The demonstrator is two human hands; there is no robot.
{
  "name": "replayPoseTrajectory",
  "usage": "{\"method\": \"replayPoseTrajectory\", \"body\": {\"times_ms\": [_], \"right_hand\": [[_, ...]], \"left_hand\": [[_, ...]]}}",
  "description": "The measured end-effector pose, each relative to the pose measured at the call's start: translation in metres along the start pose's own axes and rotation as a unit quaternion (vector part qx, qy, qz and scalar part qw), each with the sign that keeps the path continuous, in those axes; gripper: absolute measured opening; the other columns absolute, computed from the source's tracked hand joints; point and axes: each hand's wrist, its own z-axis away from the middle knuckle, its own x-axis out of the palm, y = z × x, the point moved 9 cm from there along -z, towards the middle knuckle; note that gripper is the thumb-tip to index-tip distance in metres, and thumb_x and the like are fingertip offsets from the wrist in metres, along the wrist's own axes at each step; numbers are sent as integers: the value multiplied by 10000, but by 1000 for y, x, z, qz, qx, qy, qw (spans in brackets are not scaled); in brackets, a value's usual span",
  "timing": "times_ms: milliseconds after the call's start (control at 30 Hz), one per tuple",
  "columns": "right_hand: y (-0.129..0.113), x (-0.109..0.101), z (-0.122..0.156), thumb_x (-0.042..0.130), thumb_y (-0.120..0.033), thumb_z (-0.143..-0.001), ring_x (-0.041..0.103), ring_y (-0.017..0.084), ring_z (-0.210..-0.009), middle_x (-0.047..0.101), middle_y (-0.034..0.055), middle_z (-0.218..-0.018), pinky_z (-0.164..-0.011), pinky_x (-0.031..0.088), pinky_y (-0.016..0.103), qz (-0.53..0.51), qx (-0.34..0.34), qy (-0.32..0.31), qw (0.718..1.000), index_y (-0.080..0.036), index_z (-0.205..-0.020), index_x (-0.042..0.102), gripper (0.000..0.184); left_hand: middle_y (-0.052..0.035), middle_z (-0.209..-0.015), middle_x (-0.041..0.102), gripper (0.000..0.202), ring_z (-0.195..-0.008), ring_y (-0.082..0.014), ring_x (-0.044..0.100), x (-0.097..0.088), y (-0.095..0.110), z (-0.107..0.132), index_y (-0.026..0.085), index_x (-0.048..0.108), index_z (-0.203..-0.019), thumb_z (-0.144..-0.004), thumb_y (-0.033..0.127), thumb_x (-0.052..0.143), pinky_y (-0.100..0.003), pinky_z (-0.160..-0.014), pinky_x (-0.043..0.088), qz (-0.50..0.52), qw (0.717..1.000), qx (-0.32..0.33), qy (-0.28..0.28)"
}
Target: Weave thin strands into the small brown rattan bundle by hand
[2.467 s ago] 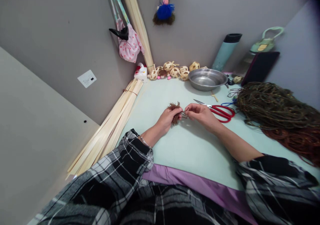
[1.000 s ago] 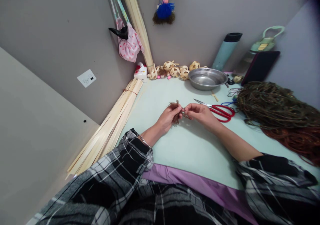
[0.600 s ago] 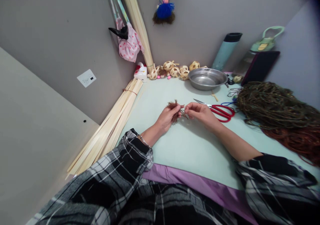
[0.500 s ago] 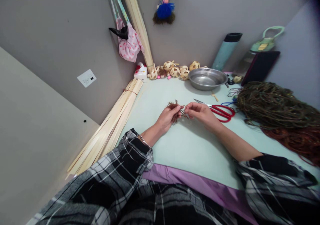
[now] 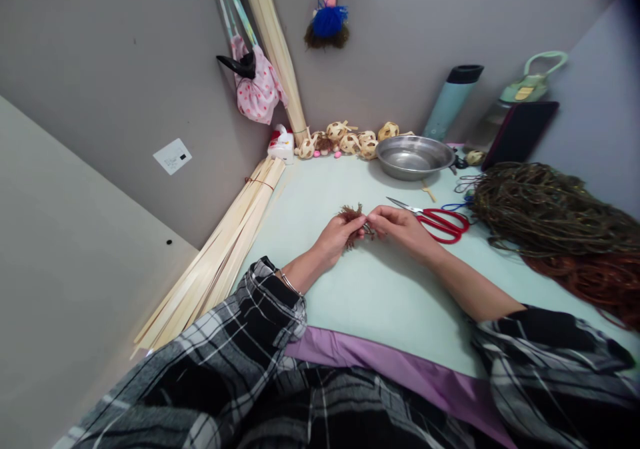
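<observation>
Above the middle of the table, my left hand (image 5: 336, 239) is closed around a small brown yarn tassel (image 5: 352, 212). Its frayed ends stick out above and below the fingers. My right hand (image 5: 403, 230) meets it from the right, thumb and forefinger pinched on the thin dark strands at the tassel's side. Fingers hide where those strands join. Red-handled scissors (image 5: 445, 225) lie just beyond the right hand, blades pointing left. A big heap of dark green-brown yarn (image 5: 545, 209) rests at the right, with reddish-brown yarn (image 5: 590, 282) in front of it.
At the back stand a metal bowl (image 5: 415, 162), several woven strip balls (image 5: 350, 144), a teal flask (image 5: 453, 102), a bottle (image 5: 525, 92) and a dark tablet-like slab (image 5: 523, 132). Pale wood strips (image 5: 215, 256) lie along the left edge. A blue tassel ornament (image 5: 329, 22) hangs on the wall.
My right hand's fingers have moved left and now meet my left fingertips. The tassel has turned slightly, and fewer loose strands show between the hands.
</observation>
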Motion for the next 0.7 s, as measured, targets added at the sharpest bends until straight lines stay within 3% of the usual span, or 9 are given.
{"method": "replayPoseTrajectory", "body": {"times_ms": [333, 700], "right_hand": [[3, -10, -2, 707, -457, -784, 455, 110, -570, 555, -13, -648, -570, 360, 265, -29, 1, 52, 998, -169, -799, 641, 296], [4, -7, -2, 736, -404, -744, 470, 106, -567, 569, -10, -661, -573, 380, 266, -47, 25, 52, 997, -172, -764, 639, 252]], "left_hand": [[7, -674, 558, 275, -616, -72, 502, -1, -3, -1, 126, 644, -821, -737, 358, 766, -226, -612, 381, 6, 1000, -18, 2], [1, -659, 556, 245, -621, -85, 494, 2, -3, 0, 135, 648, -799, -737, 345, 759, -241, -600, 359, -13, 1000, -19, -12]]}}
